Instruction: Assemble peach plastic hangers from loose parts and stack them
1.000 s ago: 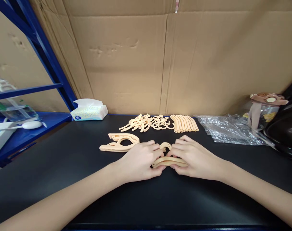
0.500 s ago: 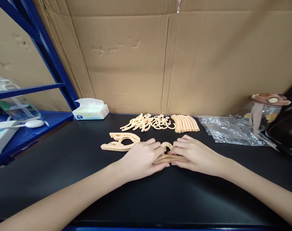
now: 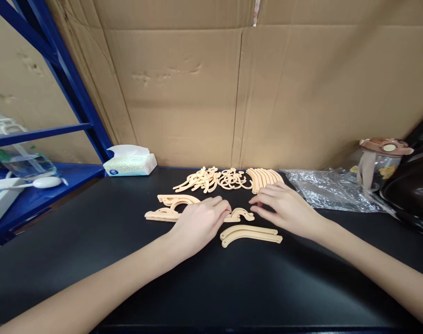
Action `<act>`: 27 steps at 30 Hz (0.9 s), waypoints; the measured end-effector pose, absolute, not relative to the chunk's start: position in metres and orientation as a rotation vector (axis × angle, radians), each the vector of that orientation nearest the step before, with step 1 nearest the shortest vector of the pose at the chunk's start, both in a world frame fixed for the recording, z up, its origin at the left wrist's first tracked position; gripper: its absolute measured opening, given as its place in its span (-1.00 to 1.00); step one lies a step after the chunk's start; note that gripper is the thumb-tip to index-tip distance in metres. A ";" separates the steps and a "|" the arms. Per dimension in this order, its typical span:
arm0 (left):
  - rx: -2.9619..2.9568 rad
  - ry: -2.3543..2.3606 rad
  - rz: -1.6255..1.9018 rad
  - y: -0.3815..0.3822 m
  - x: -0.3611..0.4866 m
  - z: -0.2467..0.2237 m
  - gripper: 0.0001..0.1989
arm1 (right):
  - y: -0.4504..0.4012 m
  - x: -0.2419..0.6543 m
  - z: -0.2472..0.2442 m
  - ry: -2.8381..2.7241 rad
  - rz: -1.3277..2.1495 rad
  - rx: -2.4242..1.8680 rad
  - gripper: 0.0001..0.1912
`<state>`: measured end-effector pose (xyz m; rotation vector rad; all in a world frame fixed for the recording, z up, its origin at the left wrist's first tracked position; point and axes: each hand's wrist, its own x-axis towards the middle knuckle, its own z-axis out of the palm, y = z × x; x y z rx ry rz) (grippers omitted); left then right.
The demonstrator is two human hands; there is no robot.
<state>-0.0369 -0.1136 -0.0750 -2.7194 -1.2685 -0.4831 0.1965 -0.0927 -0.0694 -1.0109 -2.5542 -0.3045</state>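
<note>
Two beige curved arm pieces point(image 3: 251, 234) lie side by side on the black table, in front of my hands. My left hand point(image 3: 206, 218) is closed on a beige hook piece point(image 3: 241, 214), whose curved end sticks out to the right. Just right of that end, my right hand point(image 3: 279, 206) is open, thumb and fingers apart. Folded beige hanger parts point(image 3: 160, 213) lie left of my left hand, which partly covers them. Behind my hands are a heap of beige hook pieces point(image 3: 204, 178) and a row of curved arms point(image 3: 262, 177), partly hidden by my right hand.
A tissue pack point(image 3: 129, 161) sits at the back left. Clear plastic film point(image 3: 322, 188) and a lidded bottle point(image 3: 381, 162) are at the right. A blue shelf point(image 3: 81, 169) with a white spoon point(image 3: 47, 182) stands left; cardboard lines the back.
Both hands have let go of the two curved arms, now lying on the table. My left hand has moved slightly left and onto the hook piece; my right hand has moved right and opened.
</note>
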 end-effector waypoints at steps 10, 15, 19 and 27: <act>-2.569 -1.536 -0.481 -0.114 -0.042 -0.072 -0.65 | -0.027 0.192 -0.066 -2.672 -0.577 -1.329 -0.80; -2.581 -1.550 -0.447 -0.114 -0.042 -0.072 -0.60 | -0.011 0.179 -0.072 -2.684 -0.600 -1.358 -0.81; -2.609 -1.545 -0.477 -0.114 -0.043 -0.073 -0.64 | -0.006 0.171 -0.076 -2.652 -0.604 -1.386 -0.78; -2.583 -1.544 -0.594 -0.112 -0.044 -0.076 -0.73 | -0.017 0.170 -0.064 -2.551 -0.594 -1.287 -0.81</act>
